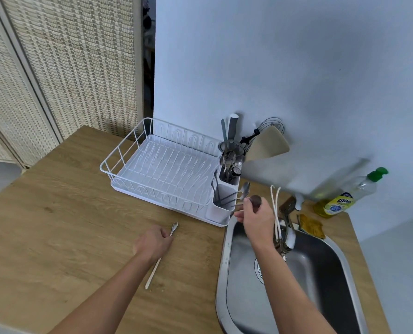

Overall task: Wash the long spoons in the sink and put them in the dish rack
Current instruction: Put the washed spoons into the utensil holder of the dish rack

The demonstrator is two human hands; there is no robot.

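Note:
A long spoon (154, 270) with a pale handle lies on the wooden counter, its bowl pointing toward the rack. My left hand (153, 242) lies over its middle, fingers curled round the stem near the bowl. My right hand (257, 216) holds a long spoon (255, 201) with a dark bowl, its handle reaching into the front compartment of the white cutlery holder (222, 208). Two more long spoons (244, 190) lean out of that compartment. The white wire dish rack (152, 165) stands behind, left of the steel sink (321, 266).
A tap (286, 227) rises at the sink's back rim, right beside my right hand. A dish soap bottle (345, 196) and a yellow sponge (311, 225) sit behind the sink. Utensils fill the holder's rear compartment (230, 165). A woven screen stands at the left.

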